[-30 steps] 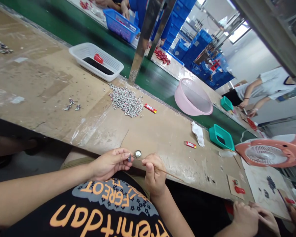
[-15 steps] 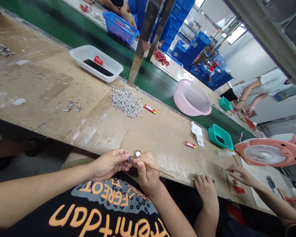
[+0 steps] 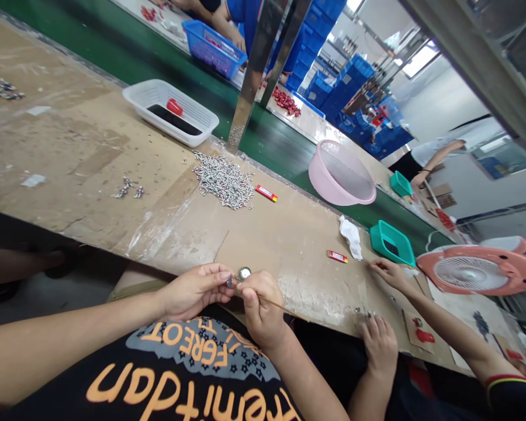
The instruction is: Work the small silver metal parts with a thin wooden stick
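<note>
Silver disc, left hand pinching one tiny metal piece, right hand gripping wooden stick

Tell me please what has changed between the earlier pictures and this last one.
The right hand, pinching a thin wooden stick, moved left, closer to the left hand, which holds a small round silver part almost unmoved. A co-worker's two hands came in from the right onto the brown tabletop. The pile of small silver-and-red parts and white plastic basket stayed as they were.
</note>
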{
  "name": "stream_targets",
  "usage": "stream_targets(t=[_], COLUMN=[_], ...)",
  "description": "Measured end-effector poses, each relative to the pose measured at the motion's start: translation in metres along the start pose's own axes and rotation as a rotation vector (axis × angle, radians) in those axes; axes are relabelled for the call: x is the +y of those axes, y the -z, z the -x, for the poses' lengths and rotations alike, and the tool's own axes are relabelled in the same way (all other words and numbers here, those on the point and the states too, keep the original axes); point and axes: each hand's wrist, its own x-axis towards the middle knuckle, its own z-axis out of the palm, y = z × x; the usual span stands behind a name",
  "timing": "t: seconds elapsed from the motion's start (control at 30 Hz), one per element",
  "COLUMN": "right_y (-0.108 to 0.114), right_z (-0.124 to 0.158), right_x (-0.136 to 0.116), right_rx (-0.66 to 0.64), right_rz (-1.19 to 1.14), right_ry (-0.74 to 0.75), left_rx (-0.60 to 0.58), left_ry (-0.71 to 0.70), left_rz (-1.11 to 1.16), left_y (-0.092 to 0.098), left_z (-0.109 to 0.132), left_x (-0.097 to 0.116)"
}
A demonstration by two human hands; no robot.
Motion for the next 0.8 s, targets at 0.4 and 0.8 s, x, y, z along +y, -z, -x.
stream_targets(t=[0.4, 0.8], right_y=[0.0002, -0.0034], right_z=[0.0024, -0.0003], right_x=[-0.0009, 0.0002], right_rx=[-0.028, -0.013], right_rz=[0.031, 0.023], right_ry=[0.012, 0.030], left_rx=[0.025, -0.003], left_ry=[-0.032, -0.028], left_rz=[0.006, -0.027], left_y=[0.0047, 0.0047], left_z=[-0.0014, -0.0006], left_x=[-0.0027, -0.0029])
